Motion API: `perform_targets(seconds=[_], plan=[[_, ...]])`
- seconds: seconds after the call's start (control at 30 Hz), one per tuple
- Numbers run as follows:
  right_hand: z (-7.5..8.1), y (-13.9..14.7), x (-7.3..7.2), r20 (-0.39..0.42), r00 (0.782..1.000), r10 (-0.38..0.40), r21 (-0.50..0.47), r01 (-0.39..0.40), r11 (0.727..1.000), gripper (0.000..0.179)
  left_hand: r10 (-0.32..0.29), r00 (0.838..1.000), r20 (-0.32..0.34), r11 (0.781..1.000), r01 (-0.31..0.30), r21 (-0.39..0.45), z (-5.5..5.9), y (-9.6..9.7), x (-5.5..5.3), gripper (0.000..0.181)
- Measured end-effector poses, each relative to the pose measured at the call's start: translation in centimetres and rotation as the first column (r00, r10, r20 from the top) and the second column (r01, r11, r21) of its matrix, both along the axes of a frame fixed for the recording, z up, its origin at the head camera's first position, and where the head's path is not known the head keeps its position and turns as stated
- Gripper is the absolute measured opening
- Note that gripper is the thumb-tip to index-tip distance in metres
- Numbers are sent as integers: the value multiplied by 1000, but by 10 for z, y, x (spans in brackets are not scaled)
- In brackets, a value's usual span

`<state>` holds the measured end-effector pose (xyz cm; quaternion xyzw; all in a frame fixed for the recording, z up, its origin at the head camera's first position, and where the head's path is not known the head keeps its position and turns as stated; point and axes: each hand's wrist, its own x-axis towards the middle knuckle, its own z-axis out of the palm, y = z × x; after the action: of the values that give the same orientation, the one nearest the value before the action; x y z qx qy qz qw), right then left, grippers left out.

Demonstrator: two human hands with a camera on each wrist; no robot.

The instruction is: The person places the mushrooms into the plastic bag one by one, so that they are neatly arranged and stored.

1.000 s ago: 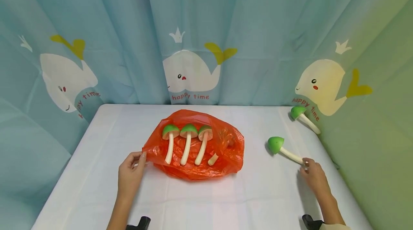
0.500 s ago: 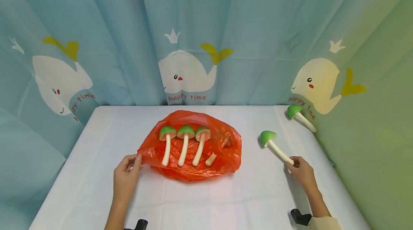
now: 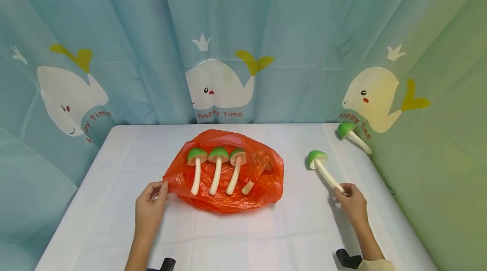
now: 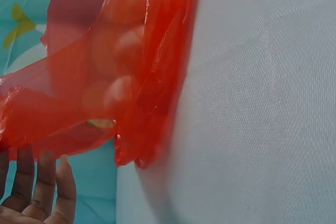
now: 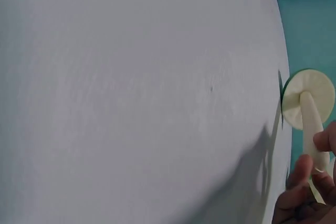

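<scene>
In the head view, a red plastic bag (image 3: 266, 195) lies mid-table with its mouth open. My left hand (image 3: 151, 205) pinches the bag's left edge between thumb and fingers. Inside lie three green-capped mushrooms (image 3: 218, 155) side by side, and a pale stem end (image 3: 248, 187) pokes out from under a fold. On the right, my right hand (image 3: 351, 201) pinches the stem end of another green-capped mushroom (image 3: 317, 159), its cap pointing away from me. The right wrist view shows that mushroom's pale underside (image 5: 310, 98) and the thumb and fingers around its stem.
One more green-capped mushroom (image 3: 347, 130) lies at the table's far right corner. A white cloth (image 3: 243, 241) covers the table. Blue-green curtains (image 3: 304, 51) with printed whales hang behind it and along both sides.
My right hand has drawn its mushroom leftward, and the cap has swung upward and away from me. The left hand keeps its pinch on the bag. The head view has shifted slightly.
</scene>
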<state>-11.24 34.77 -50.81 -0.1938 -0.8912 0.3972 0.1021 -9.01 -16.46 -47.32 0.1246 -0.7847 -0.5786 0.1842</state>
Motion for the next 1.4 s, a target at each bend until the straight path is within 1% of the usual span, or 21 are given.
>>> perform_targets(seconds=[0.07,0.17,0.33,0.43,0.5,0.57,0.63,0.77,0.83,0.97,1.07,1.2,1.37,1.4], plan=[[1,-5,0,-52,998,-28,6,28,1000,29,0,1000,1,1000,0,-3,0,0,0,22],[4,-15,-2,-131,990,-57,23,61,998,24,3,1000,3,1000,-3,-13,0,0,1,23],[9,-30,-3,-219,973,-74,18,80,997,22,6,1000,-3,1000,-6,-11,0,0,2,23],[13,-39,-3,-273,958,-86,0,89,996,22,-5,1000,-5,1000,5,7,0,1,2,22],[17,-45,-2,-303,949,-88,-22,85,996,22,-6,1000,7,1000,6,11,0,1,2,22],[22,-52,-2,-314,945,-92,-64,76,995,21,-3,1000,20,1000,2,8,0,2,2,22],[27,-59,-1,-313,945,-90,-115,56,992,20,-2,1000,28,1000,2,12,1,2,2,22],[33,-73,-1,-308,950,-59,-194,-2,981,21,3,999,43,1000,-4,12,8,3,3,20],[35,-79,-1,-313,949,-40,-212,-29,977,21,3,999,34,1000,-3,14,9,3,3,19],[38,-90,-1,-328,944,-30,-250,-56,967,20,2,1000,17,1000,-2,17,5,2,2,20],[42,-97,-1,-325,945,-32,-298,-70,952,19,3,1000,10,1000,-3,12,2,1,1,22],[49,-105,1,-326,945,-36,-387,-99,917,19,9,1000,13,1000,-9,-3,0,1,2,24],[57,-117,2,-360,932,-45,-499,-152,853,19,8,1000,22,1000,-8,-6,-1,1,2,25],[59,-119,3,-363,931,-46,-512,-158,844,19,7,1000,21,1000,-7,-5,-1,1,2,25]])
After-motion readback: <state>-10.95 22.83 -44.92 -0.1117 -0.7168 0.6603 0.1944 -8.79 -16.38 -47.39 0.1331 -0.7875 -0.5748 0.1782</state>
